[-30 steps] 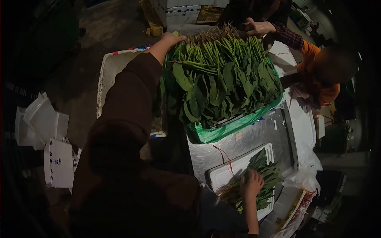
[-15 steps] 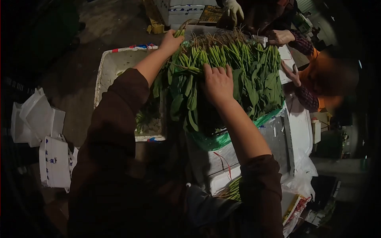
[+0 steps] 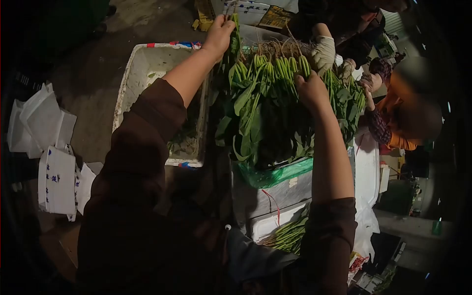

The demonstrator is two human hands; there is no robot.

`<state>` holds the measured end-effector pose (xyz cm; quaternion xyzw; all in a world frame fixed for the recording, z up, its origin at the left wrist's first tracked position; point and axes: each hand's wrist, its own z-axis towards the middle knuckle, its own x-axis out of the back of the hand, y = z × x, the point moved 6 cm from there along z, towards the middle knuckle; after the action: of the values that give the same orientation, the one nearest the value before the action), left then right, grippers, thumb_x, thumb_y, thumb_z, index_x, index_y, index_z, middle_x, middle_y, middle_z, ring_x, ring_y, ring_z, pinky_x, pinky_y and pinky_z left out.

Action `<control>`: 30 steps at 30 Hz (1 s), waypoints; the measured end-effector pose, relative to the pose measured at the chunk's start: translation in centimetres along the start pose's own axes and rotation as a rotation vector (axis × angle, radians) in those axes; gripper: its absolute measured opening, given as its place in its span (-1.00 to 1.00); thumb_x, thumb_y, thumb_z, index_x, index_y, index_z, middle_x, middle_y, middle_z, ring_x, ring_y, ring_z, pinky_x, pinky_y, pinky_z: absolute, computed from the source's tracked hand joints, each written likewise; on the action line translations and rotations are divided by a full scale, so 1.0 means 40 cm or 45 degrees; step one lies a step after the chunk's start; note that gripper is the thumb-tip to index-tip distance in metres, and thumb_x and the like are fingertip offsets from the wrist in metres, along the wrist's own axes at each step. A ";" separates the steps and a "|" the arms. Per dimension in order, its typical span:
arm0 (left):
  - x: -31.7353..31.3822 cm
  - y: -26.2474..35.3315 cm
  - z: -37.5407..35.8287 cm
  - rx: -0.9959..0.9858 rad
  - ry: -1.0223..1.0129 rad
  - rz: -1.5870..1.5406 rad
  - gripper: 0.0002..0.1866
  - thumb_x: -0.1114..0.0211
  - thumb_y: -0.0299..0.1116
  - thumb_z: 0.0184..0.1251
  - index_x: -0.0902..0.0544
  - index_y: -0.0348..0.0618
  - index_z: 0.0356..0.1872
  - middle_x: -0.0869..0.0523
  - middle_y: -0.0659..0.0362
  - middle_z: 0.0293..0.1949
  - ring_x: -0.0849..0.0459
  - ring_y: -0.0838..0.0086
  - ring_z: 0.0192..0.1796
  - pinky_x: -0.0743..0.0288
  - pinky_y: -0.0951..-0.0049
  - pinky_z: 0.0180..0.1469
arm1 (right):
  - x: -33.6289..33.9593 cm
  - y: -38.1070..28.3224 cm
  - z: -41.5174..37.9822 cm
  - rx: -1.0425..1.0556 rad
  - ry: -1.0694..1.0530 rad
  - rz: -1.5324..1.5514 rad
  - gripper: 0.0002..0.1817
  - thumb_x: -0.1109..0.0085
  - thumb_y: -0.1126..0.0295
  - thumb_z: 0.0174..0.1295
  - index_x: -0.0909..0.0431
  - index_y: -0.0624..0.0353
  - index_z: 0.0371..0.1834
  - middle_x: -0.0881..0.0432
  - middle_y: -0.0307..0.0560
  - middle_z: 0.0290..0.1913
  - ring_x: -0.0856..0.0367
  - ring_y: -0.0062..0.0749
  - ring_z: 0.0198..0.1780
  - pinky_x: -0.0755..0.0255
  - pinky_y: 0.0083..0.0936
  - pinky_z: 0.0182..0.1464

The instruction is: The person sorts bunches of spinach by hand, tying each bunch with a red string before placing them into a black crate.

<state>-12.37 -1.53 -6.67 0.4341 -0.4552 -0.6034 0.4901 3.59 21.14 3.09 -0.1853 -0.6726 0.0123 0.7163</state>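
A thick row of leafy greens with roots on lies across a box lined with green plastic. My left hand, raised at the row's far left end, is closed around a few stems of the greens, root ends up. Among the stems right of the middle, my right hand is closed on some greens; its fingertips are partly hidden. Close beside it, another person's gloved hand reaches into the roots. Further right, a co-worker's bare hand touches the row's end.
A white foam box with leaf scraps stands on the floor at left. White foam pieces lie further left. More greens lie below the lined box, near my body. Two people stand close at the far right.
My right hand has moved right along the row. My left hand has risen with its stems. The gloved hand has come down onto the roots, and the view has shifted slightly.
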 end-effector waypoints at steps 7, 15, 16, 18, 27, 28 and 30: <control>0.141 0.216 -0.152 0.172 0.224 -0.667 -0.76 -0.01 -0.18 0.36 -0.48 -0.13 -0.22 -0.58 0.17 -0.31 -0.56 0.36 -0.31 -0.52 0.19 -0.23 | -0.082 0.011 0.041 -0.293 -0.208 -0.305 -0.44 0.04 -0.04 0.25 -0.38 0.20 0.11 -0.49 0.21 0.12 -0.47 0.06 0.15 -0.37 -0.11 0.13; -0.047 -0.035 -0.325 0.975 -0.006 -0.233 -0.13 -0.39 -0.02 0.08 -0.22 -0.28 0.33 -0.26 -0.14 0.32 -0.26 0.10 0.35 -0.19 0.08 0.26 | -0.087 -0.053 0.032 -0.189 -0.110 -0.652 -0.30 0.05 -0.24 0.19 -0.42 0.13 0.16 -0.43 0.10 0.21 -0.44 -0.03 0.21 -0.32 -0.16 0.20; -0.066 -0.045 -0.328 0.957 -0.017 -0.250 -0.10 -0.40 -0.01 0.06 -0.21 -0.29 0.35 -0.20 -0.13 0.37 -0.15 0.12 0.41 -0.04 0.13 0.34 | -0.089 -0.048 0.044 -0.186 -0.112 -0.660 -0.30 0.05 -0.24 0.19 -0.42 0.13 0.16 -0.43 0.10 0.21 -0.44 -0.03 0.21 -0.32 -0.16 0.20; -0.090 -0.040 -0.323 0.850 -0.066 -0.174 -0.04 -0.40 0.00 0.06 -0.13 -0.38 0.35 -0.26 -0.14 0.33 -0.24 0.13 0.37 -0.13 0.17 0.31 | -0.118 -0.001 0.074 -0.438 -0.400 -0.382 -0.23 0.00 -0.29 0.13 -0.39 0.12 0.19 -0.42 0.13 0.21 -0.41 -0.03 0.23 -0.28 -0.17 0.23; -0.112 -0.013 -0.333 0.709 -0.148 -0.161 -0.14 -0.39 0.02 0.08 -0.28 -0.40 0.25 -0.42 -0.08 0.20 -0.36 0.25 0.26 -0.17 0.23 0.27 | -0.110 -0.068 0.103 -0.183 -0.269 -0.501 -0.15 -0.08 -0.33 0.04 -0.38 0.20 0.16 -0.50 0.17 0.14 -0.39 0.06 0.23 -0.21 -0.12 0.25; -0.109 -0.004 -0.337 0.710 -0.149 -0.161 -0.14 -0.39 0.02 0.08 -0.28 -0.40 0.25 -0.42 -0.08 0.20 -0.36 0.25 0.26 -0.17 0.23 0.27 | -0.111 -0.074 0.100 -0.173 -0.263 -0.552 -0.16 -0.07 -0.32 0.05 -0.38 0.20 0.15 -0.50 0.15 0.14 -0.37 0.07 0.25 -0.16 -0.09 0.28; -0.122 0.013 -0.341 0.691 -0.282 -0.390 -0.09 -0.40 0.05 0.06 -0.22 -0.40 0.28 -0.38 -0.09 0.23 -0.28 0.27 0.32 -0.06 0.19 0.32 | -0.116 -0.083 0.094 -0.177 -0.190 -0.539 -0.19 -0.07 -0.30 0.07 -0.39 0.19 0.16 -0.50 0.13 0.15 -0.34 0.04 0.26 -0.13 -0.10 0.28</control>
<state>1.65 1.54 -8.63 0.5440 -0.5793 -0.5705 0.2076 -1.28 17.74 -0.33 -0.0877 -0.7469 -0.1708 0.6366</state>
